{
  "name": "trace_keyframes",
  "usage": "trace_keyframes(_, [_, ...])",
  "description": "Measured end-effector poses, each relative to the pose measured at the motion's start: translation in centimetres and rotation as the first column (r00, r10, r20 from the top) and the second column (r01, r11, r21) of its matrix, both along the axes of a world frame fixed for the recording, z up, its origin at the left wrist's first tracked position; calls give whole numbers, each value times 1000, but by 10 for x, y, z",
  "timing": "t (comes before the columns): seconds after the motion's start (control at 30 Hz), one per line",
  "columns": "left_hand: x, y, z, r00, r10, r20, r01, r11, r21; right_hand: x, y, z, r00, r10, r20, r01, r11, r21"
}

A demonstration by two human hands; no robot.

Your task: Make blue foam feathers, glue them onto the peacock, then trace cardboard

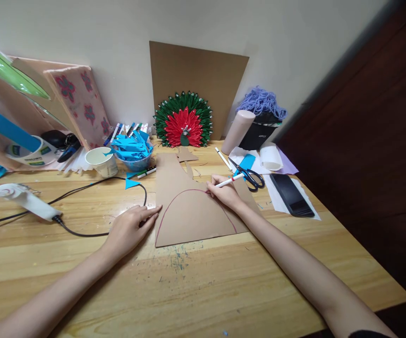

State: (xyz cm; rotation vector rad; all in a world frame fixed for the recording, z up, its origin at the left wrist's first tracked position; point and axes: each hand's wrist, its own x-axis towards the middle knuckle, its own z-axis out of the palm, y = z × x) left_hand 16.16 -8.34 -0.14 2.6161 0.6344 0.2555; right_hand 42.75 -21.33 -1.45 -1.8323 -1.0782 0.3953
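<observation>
A brown cardboard sheet (192, 211) lies flat on the wooden table (203, 281), with a red arch drawn across it. My right hand (226, 192) is closed round a white marker (229, 180), its tip touching the top of the red line. My left hand (132, 227) rests flat with fingers stretched out, fingertips pressing the sheet's left edge.
Black scissors (250, 176), a second marker (223, 158) and a dark phone (291, 195) lie right of the sheet. A glue gun (27, 199) with its black cable (83, 232), a paper cup (101, 161) and a bowl of blue paper pieces (132, 150) sit to the left. A red-green peacock craft (183, 119) leans on the wall.
</observation>
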Motion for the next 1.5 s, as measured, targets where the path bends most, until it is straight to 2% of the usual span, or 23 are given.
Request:
trace_keyframes(0.47, [0,0,1,1000,6,-30,-5,1000,21,3,-2,1,998,-21,54,22,999,-32])
trace_keyframes(1.27, [0,1,0,1000,2,-4,-2,1000,22,7,-6,5,998,38,52,-36,998,-49])
trace_keyframes(1.5, [1,2,-1,1000,-6,-2,6,1000,21,10,-6,6,995,33,95,-27,998,-64])
